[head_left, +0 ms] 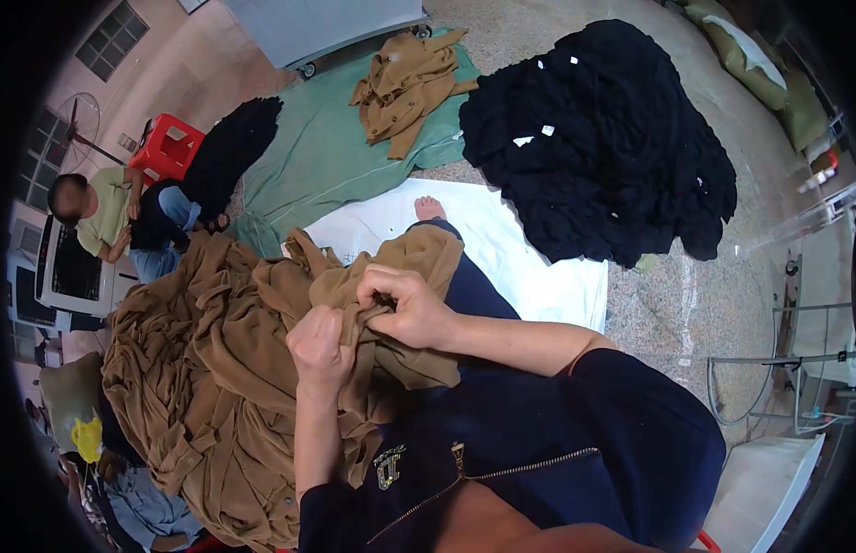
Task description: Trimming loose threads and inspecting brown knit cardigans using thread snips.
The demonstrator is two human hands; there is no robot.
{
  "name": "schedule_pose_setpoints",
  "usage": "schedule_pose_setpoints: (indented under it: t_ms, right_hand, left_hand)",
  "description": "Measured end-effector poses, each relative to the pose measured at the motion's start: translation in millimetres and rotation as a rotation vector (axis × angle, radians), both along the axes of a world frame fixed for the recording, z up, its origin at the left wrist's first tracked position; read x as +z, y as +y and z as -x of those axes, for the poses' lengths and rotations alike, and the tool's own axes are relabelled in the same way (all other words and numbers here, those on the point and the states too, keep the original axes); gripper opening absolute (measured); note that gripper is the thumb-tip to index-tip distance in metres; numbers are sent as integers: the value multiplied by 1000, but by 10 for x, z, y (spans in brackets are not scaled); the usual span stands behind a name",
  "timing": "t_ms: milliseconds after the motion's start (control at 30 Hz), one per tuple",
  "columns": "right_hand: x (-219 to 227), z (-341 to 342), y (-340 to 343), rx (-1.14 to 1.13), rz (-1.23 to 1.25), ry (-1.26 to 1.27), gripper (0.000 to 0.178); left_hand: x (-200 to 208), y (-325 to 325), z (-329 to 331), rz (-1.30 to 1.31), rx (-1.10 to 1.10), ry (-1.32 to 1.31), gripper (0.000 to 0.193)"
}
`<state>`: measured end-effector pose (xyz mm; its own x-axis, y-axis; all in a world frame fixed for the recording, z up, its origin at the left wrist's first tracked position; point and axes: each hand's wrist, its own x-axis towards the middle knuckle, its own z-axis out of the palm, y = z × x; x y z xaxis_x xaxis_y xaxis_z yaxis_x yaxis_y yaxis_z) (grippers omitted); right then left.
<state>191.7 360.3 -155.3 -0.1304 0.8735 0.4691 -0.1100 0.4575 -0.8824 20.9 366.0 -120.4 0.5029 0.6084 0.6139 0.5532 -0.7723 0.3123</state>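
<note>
A brown knit garment (405,364) lies across my lap, with part of it bunched up between my hands. My left hand (317,346) is closed in a fist around a fold of it. Just to the right and slightly farther off, my right hand (405,309) pinches the same stretch of cloth, thumb against bent fingers. The exact part gripped is hidden by the fingers. Against my left side rises a big heap of similar brown knit garments (207,369).
A buttoned brown cardigan (400,88) lies on a green sheet (308,138) ahead. A large black garment pile (603,138) is at the far right, beside a white sheet (562,276). Another person (101,212) sits at left near a red stool (165,147). A metal rack (778,369) stands right.
</note>
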Motion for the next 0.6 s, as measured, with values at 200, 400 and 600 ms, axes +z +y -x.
schedule_pose_setpoints:
  t_ms: [200,400,600]
  right_hand:
    - [-31,-61,-20,81,112,-171,17]
    - [-66,-422,103,592,180,-501,45]
    - [128,-772,1178,502,569,-796,64]
  left_hand:
    - [-64,-121,22,138,108,-148,14]
    - [-491,-368,272,256,300,-604,20]
    - [-946,-663,539,430,656,-890,11]
